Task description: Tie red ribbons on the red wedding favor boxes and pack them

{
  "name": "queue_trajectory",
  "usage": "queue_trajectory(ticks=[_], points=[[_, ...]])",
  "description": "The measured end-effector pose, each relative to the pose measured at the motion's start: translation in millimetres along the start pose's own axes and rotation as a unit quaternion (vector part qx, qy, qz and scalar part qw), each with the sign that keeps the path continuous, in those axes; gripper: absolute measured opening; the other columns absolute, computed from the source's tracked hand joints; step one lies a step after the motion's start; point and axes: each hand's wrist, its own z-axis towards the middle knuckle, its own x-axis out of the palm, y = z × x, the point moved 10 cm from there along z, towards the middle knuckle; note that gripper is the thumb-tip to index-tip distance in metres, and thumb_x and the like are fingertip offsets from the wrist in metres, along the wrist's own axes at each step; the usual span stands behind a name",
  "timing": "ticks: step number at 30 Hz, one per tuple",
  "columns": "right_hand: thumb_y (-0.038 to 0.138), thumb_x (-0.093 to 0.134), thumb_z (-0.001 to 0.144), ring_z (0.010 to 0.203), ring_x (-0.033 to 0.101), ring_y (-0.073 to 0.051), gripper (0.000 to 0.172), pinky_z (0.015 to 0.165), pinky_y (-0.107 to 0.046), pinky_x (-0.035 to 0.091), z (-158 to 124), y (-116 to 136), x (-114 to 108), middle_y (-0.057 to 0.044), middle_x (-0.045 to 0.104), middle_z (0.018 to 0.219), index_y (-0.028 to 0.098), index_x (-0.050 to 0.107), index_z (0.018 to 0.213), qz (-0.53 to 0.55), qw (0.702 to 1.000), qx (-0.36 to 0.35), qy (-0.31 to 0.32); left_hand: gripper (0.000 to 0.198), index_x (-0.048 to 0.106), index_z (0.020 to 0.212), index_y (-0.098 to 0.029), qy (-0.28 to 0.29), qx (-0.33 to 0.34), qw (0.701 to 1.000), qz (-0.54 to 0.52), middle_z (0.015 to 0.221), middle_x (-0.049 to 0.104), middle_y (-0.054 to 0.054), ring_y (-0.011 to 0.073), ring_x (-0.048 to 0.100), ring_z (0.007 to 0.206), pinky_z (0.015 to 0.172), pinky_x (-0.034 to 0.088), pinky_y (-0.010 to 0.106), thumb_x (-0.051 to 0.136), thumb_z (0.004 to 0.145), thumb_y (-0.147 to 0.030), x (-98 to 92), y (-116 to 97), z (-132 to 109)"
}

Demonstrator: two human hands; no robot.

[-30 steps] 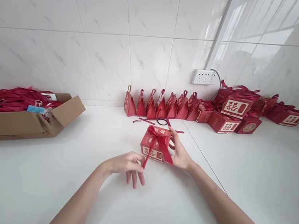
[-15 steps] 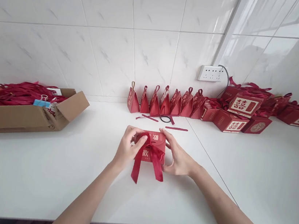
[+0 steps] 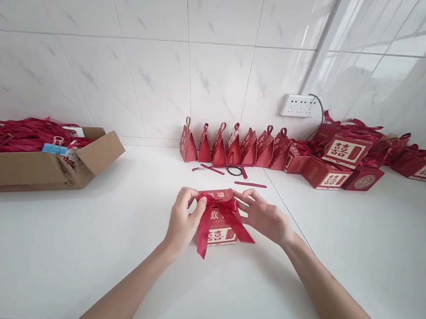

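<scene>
A small red gift box (image 3: 221,234) with gold characters stands on the white table (image 3: 68,245) in front of me, tied with a red ribbon bow (image 3: 219,208) whose two tails hang down its front. My left hand (image 3: 184,218) pinches the bow's left loop with closed fingers. My right hand (image 3: 266,218) pinches the bow's right loop from the other side.
A row of small red pyramid boxes (image 3: 233,149) lines the tiled wall, with loose ribbon pieces and a black band (image 3: 235,171) before them. More red cube boxes (image 3: 344,158) pile at the right below a power strip (image 3: 299,106). A cardboard carton (image 3: 35,167) of ribbons lies at left.
My left hand came up from the table to the bow. The box tipped from showing its top back to standing upright, and both hands now pinch the bow's loops.
</scene>
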Motion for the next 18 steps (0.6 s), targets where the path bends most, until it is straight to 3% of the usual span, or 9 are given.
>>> queue_trajectory(ticks=[3, 6, 9, 13, 16, 18], points=[[0.062, 0.056, 0.074, 0.109, 0.051, -0.027, 0.044, 0.089, -0.043, 0.042, -1.8, 0.7, 4.7, -0.007, 0.052, 0.122, 0.024, 0.053, 0.097, -0.113, 0.992, 0.001, -0.063, 0.017, 0.042, 0.073, -0.021, -0.007, 0.039, 0.999, 0.005, 0.077, 0.044, -0.001, 0.0123, 0.046, 0.07, 0.065, 0.042, 0.025, 0.047, 0.086, -0.031, 0.8, -7.5, -2.0], [0.056, 0.056, 0.078, 0.101, 0.056, -0.024, 0.043, 0.09, -0.039, 0.042, -4.9, -3.0, 2.3, -0.006, 0.06, 0.11, 0.022, 0.056, 0.105, -0.167, 0.973, 0.029, -0.156, 0.016, 0.04, 0.071, -0.021, -0.022, 0.069, 0.997, 0.008, 0.078, 0.042, -0.001, 0.0119, 0.046, 0.071, 0.064, 0.042, 0.024, 0.047, 0.085, -0.026, 0.4, -12.5, -5.1], [0.053, 0.055, 0.08, 0.089, 0.061, -0.021, 0.034, 0.083, -0.035, 0.046, -5.8, -7.5, -3.1, -0.004, 0.064, 0.098, 0.02, 0.061, 0.09, -0.096, 0.974, 0.05, -0.199, 0.018, 0.039, 0.068, -0.02, -0.032, 0.089, 0.995, 0.008, 0.076, 0.041, -0.001, 0.0113, 0.045, 0.069, 0.062, 0.042, 0.023, 0.046, 0.085, -0.024, 0.0, -16.1, -8.1], [0.046, 0.068, 0.071, 0.069, 0.062, -0.017, 0.032, 0.069, -0.032, 0.049, -9.2, -10.6, -20.7, -0.003, 0.064, 0.075, 0.017, 0.057, 0.064, -0.004, 0.968, 0.066, -0.242, 0.024, 0.037, 0.064, -0.02, -0.036, 0.136, 0.99, -0.002, 0.076, 0.043, 0.001, 0.0119, 0.048, 0.072, 0.066, 0.044, 0.025, 0.042, 0.088, -0.024, 1.3, -25.6, -12.8], [0.043, 0.072, 0.067, 0.064, 0.061, -0.016, 0.031, 0.066, -0.033, 0.05, -10.6, -13.6, -26.1, -0.003, 0.063, 0.068, 0.016, 0.059, 0.064, 0.044, 0.965, 0.077, -0.246, 0.027, 0.038, 0.062, -0.02, -0.04, 0.161, 0.986, -0.003, 0.077, 0.044, 0.001, 0.0133, 0.05, 0.077, 0.076, 0.045, 0.028, 0.041, 0.088, -0.025, 0.5, -30.4, -13.9], [0.041, 0.073, 0.068, 0.069, 0.062, -0.017, 0.029, 0.067, -0.032, 0.05, -10.3, -15.4, -26.5, -0.004, 0.064, 0.072, 0.015, 0.061, 0.066, 0.059, 0.965, 0.082, -0.244, 0.028, 0.04, 0.06, -0.02, -0.032, 0.131, 0.991, 0.006, 0.078, 0.045, 0.002, 0.0138, 0.051, 0.077, 0.076, 0.045, 0.028, 0.044, 0.087, -0.027, 0.8, -24.8, -9.7]])
